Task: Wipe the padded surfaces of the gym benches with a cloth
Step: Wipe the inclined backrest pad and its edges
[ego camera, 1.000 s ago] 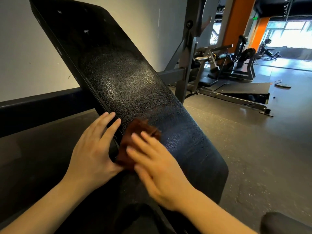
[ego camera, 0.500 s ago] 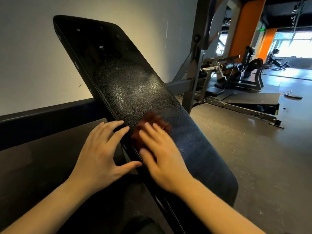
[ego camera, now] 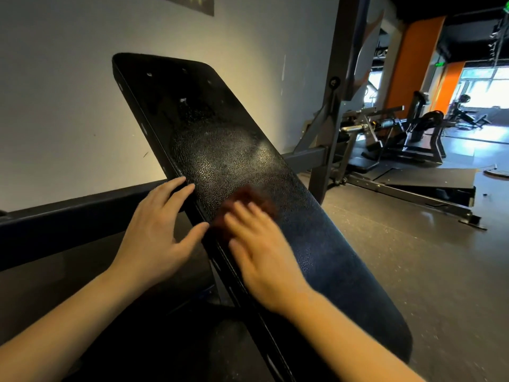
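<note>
Up the inclined pad, both hands have slid farther since the earlier frame. The right hand, motion-blurred, lies flat with its fingers spread, pressing the reddish-brown cloth against the middle of the pad. The left hand rests open on the pad's left edge, fingers straight and thumb splayed toward the cloth, gripping nothing.

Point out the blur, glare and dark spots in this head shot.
Head view: the right hand and brown cloth are smeared by motion blur; the left hand is sharp; a soft sheen sits on the bench pad; the far window is blown out; below the pad it is near black.
</note>
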A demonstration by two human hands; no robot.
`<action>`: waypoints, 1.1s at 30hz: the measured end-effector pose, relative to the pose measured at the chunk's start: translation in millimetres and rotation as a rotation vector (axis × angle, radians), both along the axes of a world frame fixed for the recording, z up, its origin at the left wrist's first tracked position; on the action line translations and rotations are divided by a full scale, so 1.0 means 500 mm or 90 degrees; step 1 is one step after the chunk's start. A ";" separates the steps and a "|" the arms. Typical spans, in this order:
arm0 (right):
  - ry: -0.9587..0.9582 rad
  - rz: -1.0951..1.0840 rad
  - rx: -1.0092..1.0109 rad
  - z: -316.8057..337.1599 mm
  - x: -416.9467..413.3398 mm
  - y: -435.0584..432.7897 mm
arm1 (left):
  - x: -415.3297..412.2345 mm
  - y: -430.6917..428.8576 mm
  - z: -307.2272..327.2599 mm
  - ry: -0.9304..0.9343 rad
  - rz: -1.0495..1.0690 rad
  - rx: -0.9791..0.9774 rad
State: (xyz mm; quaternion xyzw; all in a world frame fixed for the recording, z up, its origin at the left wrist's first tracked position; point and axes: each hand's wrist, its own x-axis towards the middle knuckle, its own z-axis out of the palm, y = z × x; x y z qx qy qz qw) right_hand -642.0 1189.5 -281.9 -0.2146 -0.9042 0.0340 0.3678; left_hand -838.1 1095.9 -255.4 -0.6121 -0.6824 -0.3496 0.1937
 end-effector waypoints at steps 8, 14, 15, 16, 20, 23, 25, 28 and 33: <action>0.019 -0.188 -0.124 -0.008 0.122 0.220 | -0.026 0.026 -0.007 -0.040 0.009 -0.010; 0.045 -0.111 -0.038 0.073 -0.081 0.125 | -0.035 0.022 0.003 -0.021 0.002 0.010; 0.021 -0.040 0.007 0.062 -0.087 0.082 | -0.039 0.021 0.007 -0.027 -0.003 0.016; -0.011 0.035 0.046 0.050 -0.077 0.042 | -0.044 0.021 0.011 -0.036 -0.007 0.023; -0.097 0.088 0.092 0.022 0.013 0.095 | -0.061 0.028 0.026 -0.054 -0.004 0.023; -0.013 -0.117 -0.054 0.059 0.021 0.246 | -0.065 0.030 0.029 -0.030 0.002 0.006; 0.025 -0.194 -0.145 0.102 -0.024 0.306 | -0.069 0.027 0.031 -0.028 0.002 -0.004; 0.032 -0.180 -0.093 0.136 -0.133 0.255 | -0.072 0.023 0.035 -0.073 -0.014 0.024; -0.100 0.143 0.090 0.114 -0.120 0.117 | -0.079 0.052 0.073 -0.161 0.022 0.077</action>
